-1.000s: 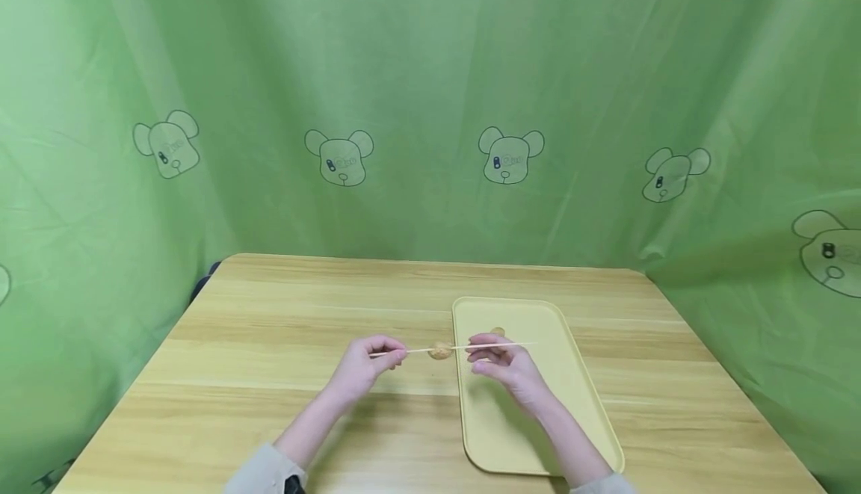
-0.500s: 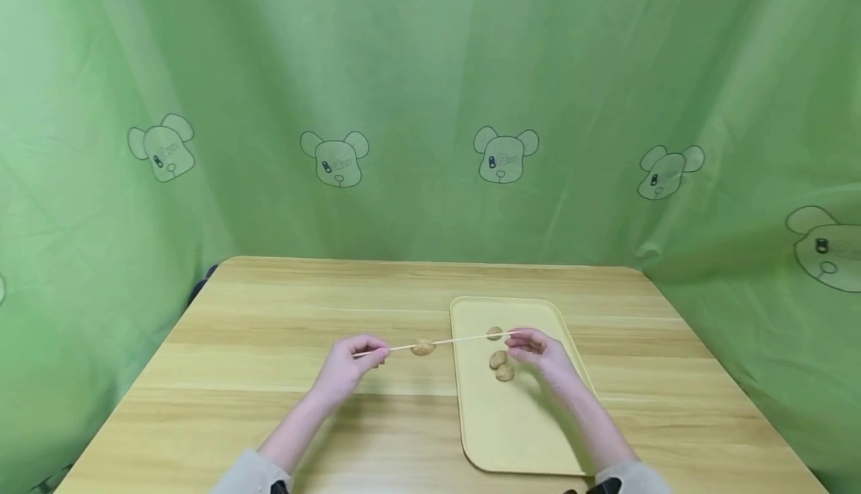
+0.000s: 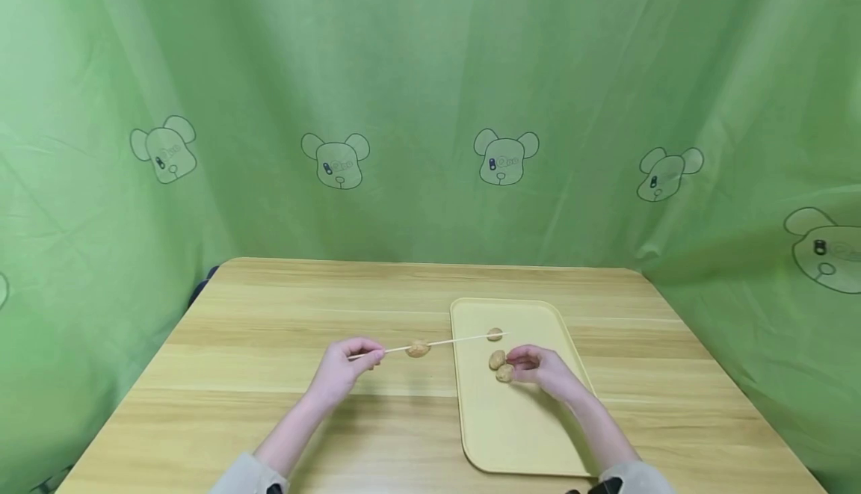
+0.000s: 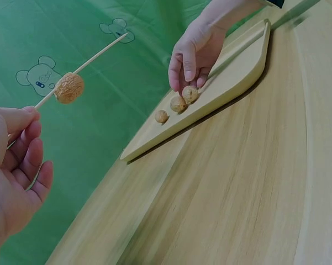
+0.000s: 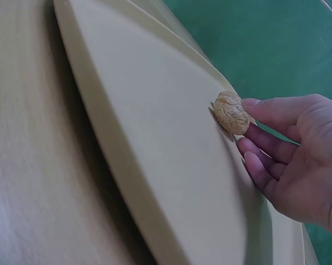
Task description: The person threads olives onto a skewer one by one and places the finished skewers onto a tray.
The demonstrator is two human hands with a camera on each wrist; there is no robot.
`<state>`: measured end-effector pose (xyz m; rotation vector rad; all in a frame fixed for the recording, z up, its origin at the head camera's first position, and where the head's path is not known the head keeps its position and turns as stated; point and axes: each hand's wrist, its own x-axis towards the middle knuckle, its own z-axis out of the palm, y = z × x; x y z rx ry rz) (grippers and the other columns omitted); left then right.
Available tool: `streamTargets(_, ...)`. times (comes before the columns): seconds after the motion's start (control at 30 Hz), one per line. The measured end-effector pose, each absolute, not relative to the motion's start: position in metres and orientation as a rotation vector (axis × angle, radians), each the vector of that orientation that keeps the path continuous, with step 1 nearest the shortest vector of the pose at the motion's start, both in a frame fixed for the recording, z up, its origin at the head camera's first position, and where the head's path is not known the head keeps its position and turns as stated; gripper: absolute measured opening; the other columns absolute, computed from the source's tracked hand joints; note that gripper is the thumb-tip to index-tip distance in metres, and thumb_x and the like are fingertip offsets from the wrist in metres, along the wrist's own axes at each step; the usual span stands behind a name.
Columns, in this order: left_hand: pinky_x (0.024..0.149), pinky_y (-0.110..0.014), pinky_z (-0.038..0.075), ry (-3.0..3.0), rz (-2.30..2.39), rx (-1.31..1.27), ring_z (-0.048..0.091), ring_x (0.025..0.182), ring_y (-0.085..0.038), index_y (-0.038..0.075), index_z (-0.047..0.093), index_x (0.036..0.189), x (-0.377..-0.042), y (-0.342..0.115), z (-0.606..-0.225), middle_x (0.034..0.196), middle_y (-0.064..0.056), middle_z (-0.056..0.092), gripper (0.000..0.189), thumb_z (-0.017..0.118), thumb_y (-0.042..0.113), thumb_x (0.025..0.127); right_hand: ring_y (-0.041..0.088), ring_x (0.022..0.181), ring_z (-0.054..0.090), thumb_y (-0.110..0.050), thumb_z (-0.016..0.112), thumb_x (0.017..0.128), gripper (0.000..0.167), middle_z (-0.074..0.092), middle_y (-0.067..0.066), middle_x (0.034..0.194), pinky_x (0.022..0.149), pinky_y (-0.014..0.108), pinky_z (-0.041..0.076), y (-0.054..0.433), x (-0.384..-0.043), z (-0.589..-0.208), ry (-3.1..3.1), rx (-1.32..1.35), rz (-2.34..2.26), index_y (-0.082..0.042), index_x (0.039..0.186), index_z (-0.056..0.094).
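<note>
My left hand (image 3: 336, 371) pinches a thin bamboo skewer (image 4: 101, 53) between thumb and fingers. A wrinkled golden-brown ball, like a fried puff (image 4: 69, 88), is threaded on it, well short of the free tip. The skewer stretches rightward over the tray's left edge. My right hand (image 3: 546, 373) is low over the tray, its thumb and fingertips at the edge of a nearby loose puff (image 5: 231, 113). They look spread rather than closed round it. Beside that puff lies another puff (image 3: 497, 359), and a third puff (image 3: 494, 335) lies farther back.
The pale yellow tray (image 3: 498, 434) lies lengthwise on the right half of the wood-grain table (image 3: 255, 344). A green curtain (image 3: 417, 45) printed with bear heads hangs behind the table and along its sides.
My right hand has let go of the skewer's tip side and moved right and down to the loose puffs. The left hand has shifted slightly left, still holding the skewer with its threaded puff.
</note>
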<state>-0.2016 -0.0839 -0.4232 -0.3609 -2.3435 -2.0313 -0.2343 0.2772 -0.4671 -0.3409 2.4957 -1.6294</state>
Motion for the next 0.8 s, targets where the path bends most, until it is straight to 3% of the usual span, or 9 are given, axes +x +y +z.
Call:
streamTargets(0.27,0.066,-0.027,0.047,-2.344,-2.024,-0.39,0.054,0.07,-0.011,-0.008,0.066,0.092,-0.202,-0.086,-0.425,0.079,-0.013,0.064,0.015,0.065,0.006,0.084,0.02,0.085,0.054,-0.001,0.071,0.074,0.039,0.061,0.015,0.095,0.075,0.023,0.045,0.275,-0.234,-0.471,2.569,-0.393,-1.531,0.012,0.109,0.058)
streamTargets(0.8,0.066,-0.028,0.047,-2.38,-1.995,-0.398,0.054,0.069,-0.011,-0.008,0.066,0.091,-0.2,-0.087,-0.427,0.078,-0.017,0.064,0.014,0.065,0.004,0.083,0.019,0.082,0.055,-0.008,0.068,0.082,0.03,0.062,0.014,0.092,0.072,0.023,0.046,0.272,-0.234,-0.469,2.629,-0.427,-1.465,0.011,0.105,0.06)
